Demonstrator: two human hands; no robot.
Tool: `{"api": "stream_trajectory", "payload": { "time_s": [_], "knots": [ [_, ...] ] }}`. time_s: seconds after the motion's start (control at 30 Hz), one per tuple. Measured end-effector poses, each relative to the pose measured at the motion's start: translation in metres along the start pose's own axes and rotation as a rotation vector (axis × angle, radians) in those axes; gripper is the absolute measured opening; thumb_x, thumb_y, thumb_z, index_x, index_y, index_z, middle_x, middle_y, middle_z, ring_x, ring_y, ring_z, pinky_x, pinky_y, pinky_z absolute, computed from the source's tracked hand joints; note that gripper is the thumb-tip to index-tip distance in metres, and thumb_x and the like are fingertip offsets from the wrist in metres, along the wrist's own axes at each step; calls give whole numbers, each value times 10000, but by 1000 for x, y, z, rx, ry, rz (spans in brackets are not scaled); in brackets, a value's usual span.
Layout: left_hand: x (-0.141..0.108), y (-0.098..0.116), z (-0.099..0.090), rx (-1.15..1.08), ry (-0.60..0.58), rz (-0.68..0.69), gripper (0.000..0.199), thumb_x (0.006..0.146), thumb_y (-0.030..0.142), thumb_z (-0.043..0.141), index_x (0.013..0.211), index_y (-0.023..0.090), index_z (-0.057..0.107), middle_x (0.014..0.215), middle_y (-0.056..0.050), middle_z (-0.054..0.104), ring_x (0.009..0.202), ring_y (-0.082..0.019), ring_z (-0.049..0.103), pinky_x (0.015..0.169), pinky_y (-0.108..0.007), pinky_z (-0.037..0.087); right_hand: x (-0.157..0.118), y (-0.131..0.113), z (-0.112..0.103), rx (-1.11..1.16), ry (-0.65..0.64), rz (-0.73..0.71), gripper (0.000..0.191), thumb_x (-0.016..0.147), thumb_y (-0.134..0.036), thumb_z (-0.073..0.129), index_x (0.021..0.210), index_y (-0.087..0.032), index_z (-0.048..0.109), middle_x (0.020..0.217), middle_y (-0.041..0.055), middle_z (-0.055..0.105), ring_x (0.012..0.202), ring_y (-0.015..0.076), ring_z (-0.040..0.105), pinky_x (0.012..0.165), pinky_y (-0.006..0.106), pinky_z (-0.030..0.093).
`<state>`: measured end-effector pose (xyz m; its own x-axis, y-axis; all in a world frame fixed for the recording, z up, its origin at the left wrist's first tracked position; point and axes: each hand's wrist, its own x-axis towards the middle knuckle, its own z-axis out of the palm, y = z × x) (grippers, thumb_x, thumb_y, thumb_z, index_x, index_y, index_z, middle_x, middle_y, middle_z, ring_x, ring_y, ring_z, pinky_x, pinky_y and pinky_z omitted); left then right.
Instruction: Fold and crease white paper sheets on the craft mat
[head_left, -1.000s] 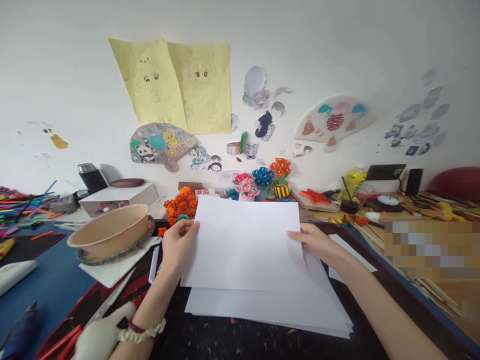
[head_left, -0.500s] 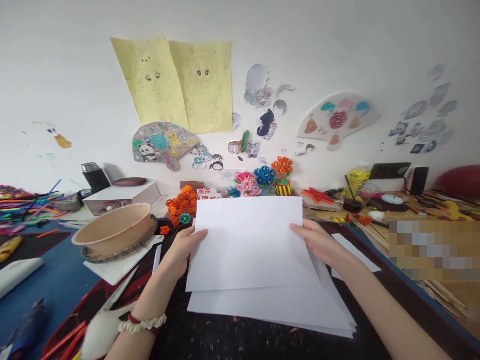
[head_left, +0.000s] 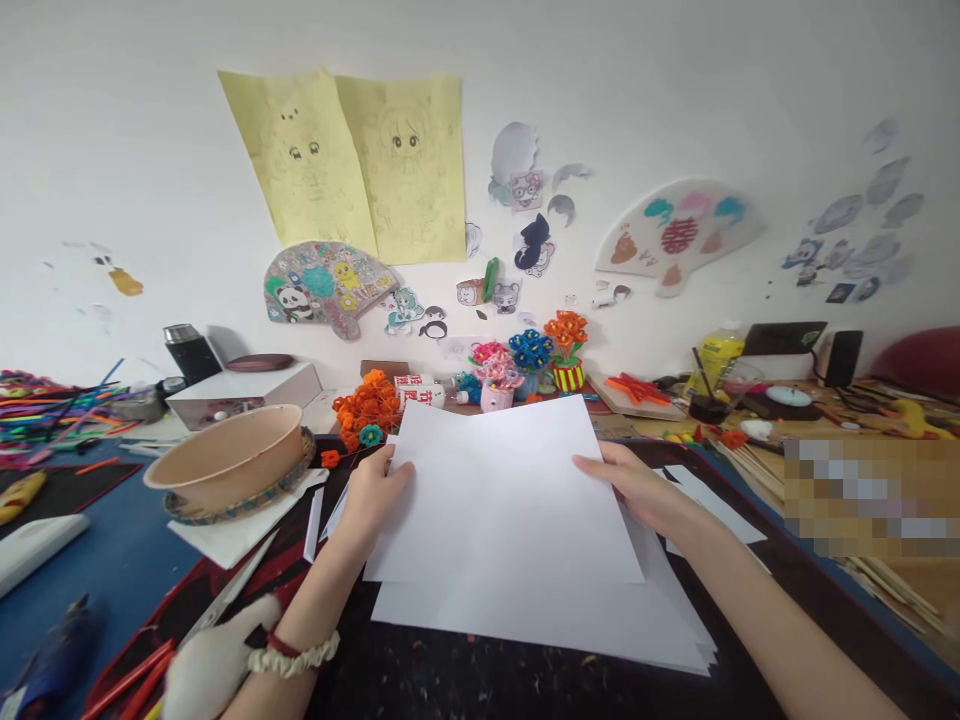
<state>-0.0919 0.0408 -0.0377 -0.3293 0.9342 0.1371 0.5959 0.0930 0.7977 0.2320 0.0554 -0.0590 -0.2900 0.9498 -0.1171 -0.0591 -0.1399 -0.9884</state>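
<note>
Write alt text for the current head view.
A person's left hand and right hand hold blank white rectangular paper by opposite sides, over loosely stacked white paper sheets on a black mat. A round beige bowl sits at left; behind, yellow paper bearing faint drawings hangs on a white wall.

The white fan-shaped board (head_left: 671, 258) up there bears a red 囍; the white packaging's (head_left: 421, 396) red characters I can't make out.
</note>
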Motion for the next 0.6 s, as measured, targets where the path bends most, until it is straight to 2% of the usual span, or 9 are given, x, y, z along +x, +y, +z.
{"api": "stream_trajectory", "payload": {
  "time_s": [0.2, 0.6],
  "knots": [
    [-1, 2, -1, -7, -18, 30, 199, 680, 310, 522, 781, 187, 641, 614, 8, 584, 578, -165, 535, 530, -229, 351, 0, 1, -1, 3, -23, -16, 412, 768, -388, 698, 1110, -160, 667, 989, 76, 729, 800, 205, 657, 686, 283, 472],
    [-1, 6, -3, 25, 21, 55, 156, 664, 278, 535, 713, 194, 657, 569, 16, 532, 568, -163, 483, 541, -236, 316, -2, 1, 0, -8, -21, -18, 446, 753, -413, 702, 1119, -161, 663, 1039, 88, 720, 847, 227, 660, 716, 302, 478]
  ]
}}
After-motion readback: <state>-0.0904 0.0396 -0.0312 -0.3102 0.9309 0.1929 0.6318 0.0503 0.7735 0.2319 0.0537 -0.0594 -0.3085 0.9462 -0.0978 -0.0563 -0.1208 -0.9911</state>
